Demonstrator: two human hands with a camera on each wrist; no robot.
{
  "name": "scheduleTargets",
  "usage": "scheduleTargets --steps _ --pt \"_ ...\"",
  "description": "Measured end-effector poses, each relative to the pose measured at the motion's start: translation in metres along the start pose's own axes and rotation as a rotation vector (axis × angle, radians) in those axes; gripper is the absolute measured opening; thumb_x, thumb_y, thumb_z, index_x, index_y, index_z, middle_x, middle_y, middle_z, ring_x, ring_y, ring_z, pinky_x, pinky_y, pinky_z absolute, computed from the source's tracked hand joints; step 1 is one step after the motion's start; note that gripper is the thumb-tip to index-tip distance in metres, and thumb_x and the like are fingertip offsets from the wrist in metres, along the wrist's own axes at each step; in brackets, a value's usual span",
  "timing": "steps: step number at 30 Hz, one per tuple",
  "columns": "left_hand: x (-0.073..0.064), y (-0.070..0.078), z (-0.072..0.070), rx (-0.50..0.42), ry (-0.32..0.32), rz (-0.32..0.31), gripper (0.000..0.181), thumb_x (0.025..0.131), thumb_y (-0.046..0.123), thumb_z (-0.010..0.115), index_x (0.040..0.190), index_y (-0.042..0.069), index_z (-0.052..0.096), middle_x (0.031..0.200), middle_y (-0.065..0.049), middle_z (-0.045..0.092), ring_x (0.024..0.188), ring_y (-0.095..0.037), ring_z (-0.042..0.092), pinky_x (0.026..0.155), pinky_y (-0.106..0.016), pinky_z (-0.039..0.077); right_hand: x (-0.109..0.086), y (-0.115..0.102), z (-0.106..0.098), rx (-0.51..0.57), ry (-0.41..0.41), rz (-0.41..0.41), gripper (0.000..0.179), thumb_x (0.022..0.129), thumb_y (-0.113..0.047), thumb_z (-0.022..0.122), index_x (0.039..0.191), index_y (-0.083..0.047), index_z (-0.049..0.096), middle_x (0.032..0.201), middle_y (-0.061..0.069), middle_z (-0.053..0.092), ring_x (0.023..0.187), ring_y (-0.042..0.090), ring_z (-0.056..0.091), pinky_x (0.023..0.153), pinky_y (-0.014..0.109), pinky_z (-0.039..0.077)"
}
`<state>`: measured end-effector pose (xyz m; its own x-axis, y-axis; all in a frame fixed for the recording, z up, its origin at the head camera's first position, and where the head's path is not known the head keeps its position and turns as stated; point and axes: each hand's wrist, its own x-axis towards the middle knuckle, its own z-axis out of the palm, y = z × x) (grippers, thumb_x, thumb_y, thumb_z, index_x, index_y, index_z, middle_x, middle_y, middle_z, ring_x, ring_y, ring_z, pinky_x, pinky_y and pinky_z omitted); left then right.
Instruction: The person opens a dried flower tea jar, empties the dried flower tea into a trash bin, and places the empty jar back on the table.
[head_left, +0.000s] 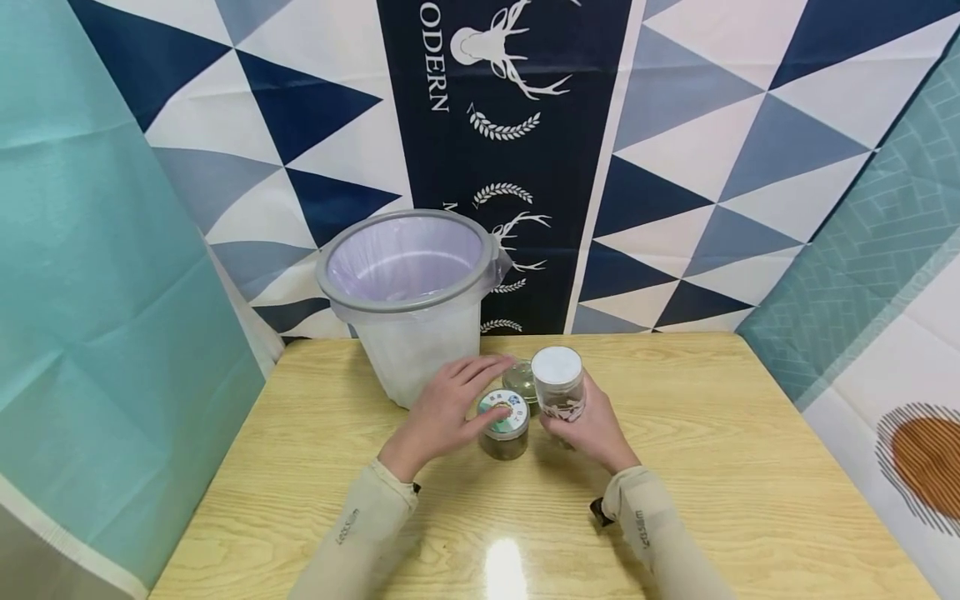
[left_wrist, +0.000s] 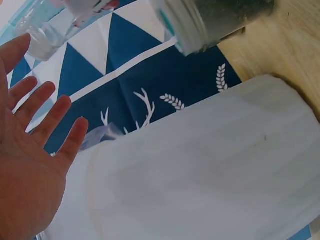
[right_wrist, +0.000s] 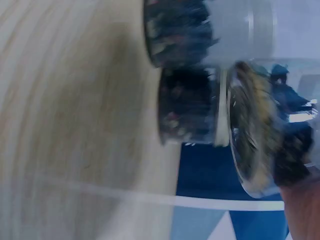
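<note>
A clear jar with a white lid point(head_left: 557, 367) is gripped in my right hand point(head_left: 600, 421), raised over the table. My left hand point(head_left: 450, 408) has its fingers spread beside a short jar with a printed green and white lid point(head_left: 504, 417). The left wrist view shows the left palm and fingers point(left_wrist: 37, 165) apart from the dark-filled jar point(left_wrist: 225, 22). Just behind, a greenish see-through jar point(head_left: 517, 379) is partly hidden. In the right wrist view, the gripped jar point(right_wrist: 252, 135) is blurred, with two dark-filled jars point(right_wrist: 187, 107) beyond it.
A white bin point(head_left: 420, 354) with a grey rim and pale purple liner stands behind the left hand, near the table's back edge. Patterned cloth point(head_left: 675, 125) hangs behind the wooden table point(head_left: 712, 417). A teal cloth point(head_left: 135, 292) hangs along the left side.
</note>
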<state>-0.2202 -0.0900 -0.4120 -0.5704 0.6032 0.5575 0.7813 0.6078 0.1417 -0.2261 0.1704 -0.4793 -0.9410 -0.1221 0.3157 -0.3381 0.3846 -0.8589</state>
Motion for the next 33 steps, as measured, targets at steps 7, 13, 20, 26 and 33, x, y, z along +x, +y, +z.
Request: scheduleTargets --steps 7,13,20,26,33 --pt "-0.001 -0.004 -0.011 -0.064 0.058 -0.009 0.066 0.093 0.030 0.078 0.152 0.015 0.052 0.150 -0.002 0.059 0.135 -0.022 0.056 0.114 -0.041 0.045 -0.001 -0.015 -0.001 0.033 0.002 -0.035 0.081 0.070 0.001 0.086 0.142 -0.012 0.052 0.127 0.009 0.069 0.114 0.023 0.064 0.101 0.044 0.053" --pt "0.002 -0.007 -0.015 -0.104 0.109 0.012 0.063 0.097 0.036 0.072 0.152 0.013 0.051 0.148 -0.002 0.060 0.134 -0.021 0.057 0.114 -0.038 0.045 0.000 -0.025 0.003 -0.027 -0.008 -0.100 0.068 0.067 0.001 0.086 0.128 -0.009 0.059 0.117 0.007 0.072 0.106 0.020 0.065 0.095 0.038 0.056" --pt "0.008 -0.001 -0.016 -0.149 0.105 0.015 0.073 0.096 0.046 0.070 0.156 0.014 0.045 0.150 -0.004 0.058 0.135 -0.023 0.057 0.115 -0.041 0.046 0.001 -0.033 0.011 -0.149 -0.036 -0.199 0.069 0.060 -0.004 0.090 0.123 -0.005 0.060 0.112 0.007 0.073 0.100 0.021 0.068 0.090 0.044 0.058" --pt "0.014 0.007 -0.017 -0.174 0.065 0.009 0.078 0.093 0.045 0.075 0.157 0.013 0.044 0.151 -0.006 0.057 0.137 -0.024 0.056 0.116 -0.042 0.045 0.000 -0.039 0.013 -0.193 -0.048 -0.243 0.071 0.058 -0.008 0.091 0.121 -0.006 0.060 0.110 0.007 0.071 0.096 0.019 0.067 0.084 0.041 0.060" --pt "0.015 0.010 -0.013 -0.178 0.041 0.028 0.068 0.096 0.039 0.072 0.154 0.011 0.049 0.146 -0.007 0.060 0.132 -0.023 0.058 0.111 -0.038 0.049 0.000 -0.039 0.014 -0.195 -0.060 -0.244 0.071 0.058 -0.007 0.090 0.122 -0.006 0.059 0.110 0.007 0.070 0.093 0.018 0.066 0.081 0.037 0.060"
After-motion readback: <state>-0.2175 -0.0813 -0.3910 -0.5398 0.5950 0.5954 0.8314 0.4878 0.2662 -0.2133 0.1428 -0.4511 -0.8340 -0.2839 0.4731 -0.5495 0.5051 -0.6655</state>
